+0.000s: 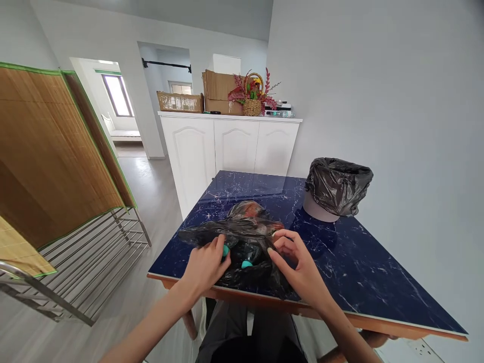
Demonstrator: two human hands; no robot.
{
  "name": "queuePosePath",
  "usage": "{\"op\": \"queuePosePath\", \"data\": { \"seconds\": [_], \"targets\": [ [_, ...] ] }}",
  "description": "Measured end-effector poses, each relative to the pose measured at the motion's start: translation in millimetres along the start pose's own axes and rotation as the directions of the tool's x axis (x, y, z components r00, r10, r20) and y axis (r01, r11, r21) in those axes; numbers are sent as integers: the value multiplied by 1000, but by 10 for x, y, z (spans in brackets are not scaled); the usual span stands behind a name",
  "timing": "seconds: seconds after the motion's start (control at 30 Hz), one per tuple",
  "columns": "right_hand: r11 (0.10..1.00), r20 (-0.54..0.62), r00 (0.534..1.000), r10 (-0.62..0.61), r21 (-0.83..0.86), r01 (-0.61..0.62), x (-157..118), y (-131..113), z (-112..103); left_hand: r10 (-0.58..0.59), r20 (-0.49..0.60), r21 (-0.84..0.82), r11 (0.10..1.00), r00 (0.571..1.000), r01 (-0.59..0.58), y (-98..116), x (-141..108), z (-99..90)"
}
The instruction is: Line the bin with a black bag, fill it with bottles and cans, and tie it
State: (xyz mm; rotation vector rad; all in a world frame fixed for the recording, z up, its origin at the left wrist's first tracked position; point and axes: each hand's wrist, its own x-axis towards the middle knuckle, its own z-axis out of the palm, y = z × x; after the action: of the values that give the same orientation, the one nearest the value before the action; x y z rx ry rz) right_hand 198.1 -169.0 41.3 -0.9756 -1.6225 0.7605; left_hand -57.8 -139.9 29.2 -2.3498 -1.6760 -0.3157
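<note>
A thin black plastic bag lies spread at the near edge of the blue table, its mouth facing me. Reddish contents show through its far part. In the mouth rests what looks like a clear plastic bottle with a turquoise cap. My left hand is closed at the left of the opening, around a second turquoise cap; whatever is behind that cap is hidden by the bag. On the right side, my right hand holds the bag's edge between thumb and curled fingers.
A bin lined with a black bag stands on the right of the marble-patterned table. Behind is a white cabinet bearing cardboard boxes and a flower basket. At left stands a metal rack with bamboo mats.
</note>
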Motion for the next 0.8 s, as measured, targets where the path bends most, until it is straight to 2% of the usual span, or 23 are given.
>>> {"op": "queuePosePath", "data": {
  "seconds": [0.1,0.2,0.27,0.37,0.43,0.5,0.53,0.57,0.6,0.67,0.73,0.8],
  "targets": [
    [1000,1,1000,8,3,-8,27,34,12,39,-203,-52,997,978,-51,-124,-131,-222],
    [1000,-3,1000,17,-1,-17,57,65,39,41,-413,-147,983,910,-111,-232,-270,-589],
    [999,-3,1000,30,10,-30,74,104,57,-32,-515,-211,973,857,-90,-283,-330,-891],
    [996,25,998,64,56,-65,87,204,70,-193,-645,-280,960,739,6,-333,-315,-1359],
    [990,47,994,96,101,-100,79,298,75,-286,-727,-325,944,624,55,-378,-202,-1614],
    [979,56,989,136,146,-142,48,405,85,-342,-777,-359,930,529,74,-466,9,-1759],
    [973,59,986,156,163,-164,22,461,94,-355,-785,-370,926,508,75,-533,147,-1776],
    [967,55,983,176,176,-183,-10,514,106,-356,-782,-374,925,512,73,-616,303,-1754],
    [963,44,980,195,184,-199,-48,564,118,-351,-768,-376,924,536,66,-713,471,-1692],
    [954,0,973,229,197,-224,-129,646,138,-324,-708,-371,927,627,59,-929,819,-1467],
    [944,-70,960,271,215,-251,-199,698,144,-318,-599,-373,923,735,95,-1147,1145,-1157],
    [930,-142,936,323,234,-285,-241,726,133,-312,-511,-360,924,801,130,-1335,1417,-835]
  ]
}}
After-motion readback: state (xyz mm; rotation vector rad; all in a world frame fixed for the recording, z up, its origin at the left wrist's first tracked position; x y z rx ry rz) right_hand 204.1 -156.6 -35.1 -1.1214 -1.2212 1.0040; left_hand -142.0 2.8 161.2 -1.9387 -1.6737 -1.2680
